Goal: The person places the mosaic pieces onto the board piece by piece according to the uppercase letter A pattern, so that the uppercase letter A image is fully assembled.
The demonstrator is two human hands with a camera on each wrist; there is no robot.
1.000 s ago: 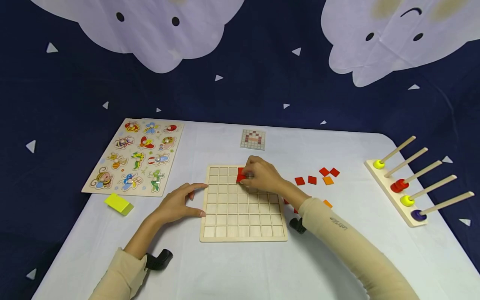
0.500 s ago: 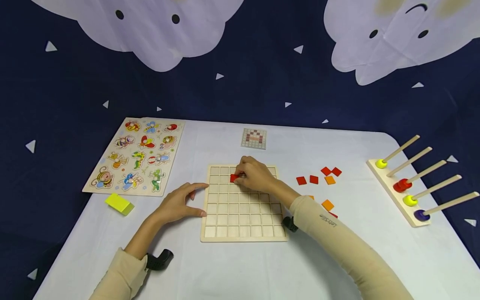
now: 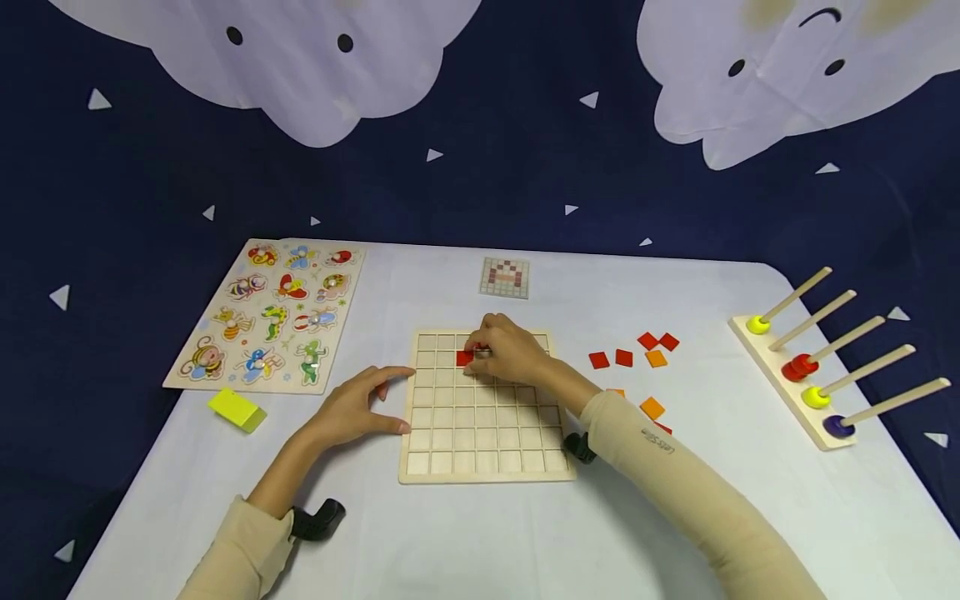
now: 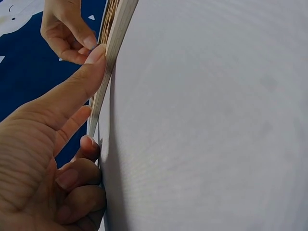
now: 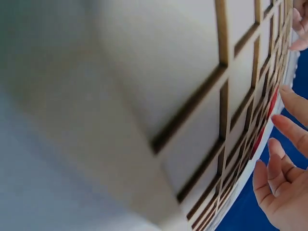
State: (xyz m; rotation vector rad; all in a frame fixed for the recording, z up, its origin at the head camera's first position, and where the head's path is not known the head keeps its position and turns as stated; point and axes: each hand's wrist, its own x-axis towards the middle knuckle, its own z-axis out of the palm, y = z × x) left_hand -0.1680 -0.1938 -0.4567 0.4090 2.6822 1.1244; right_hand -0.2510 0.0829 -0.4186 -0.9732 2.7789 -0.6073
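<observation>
A wooden grid board (image 3: 442,461) lies flat on the table in front of me. At its upper part, my right hand (image 3: 513,350) has its thumb and index finger at a red square tile (image 3: 463,358), pinching it in a cell of the second row. In the right wrist view, that red tile (image 5: 273,103) shows between the fingertips, and a second red strip (image 5: 258,143) is visible beside it on the board. My left hand (image 3: 360,404) touches the board's left edge with its extended thumb and index finger. The left wrist view shows the thumb against the wooden rim (image 4: 113,53).
Loose red tiles (image 3: 624,357) and orange tiles (image 3: 652,408) lie to the right. A small pattern card (image 3: 504,277) sits behind the board. Around these stand a peg stacker (image 3: 795,383), an insect puzzle (image 3: 270,321) and a yellow-green block (image 3: 237,410).
My right hand has moved slightly left with the red tile, then lowered it into a cell of the board. My left hand stays at the board's edge.
</observation>
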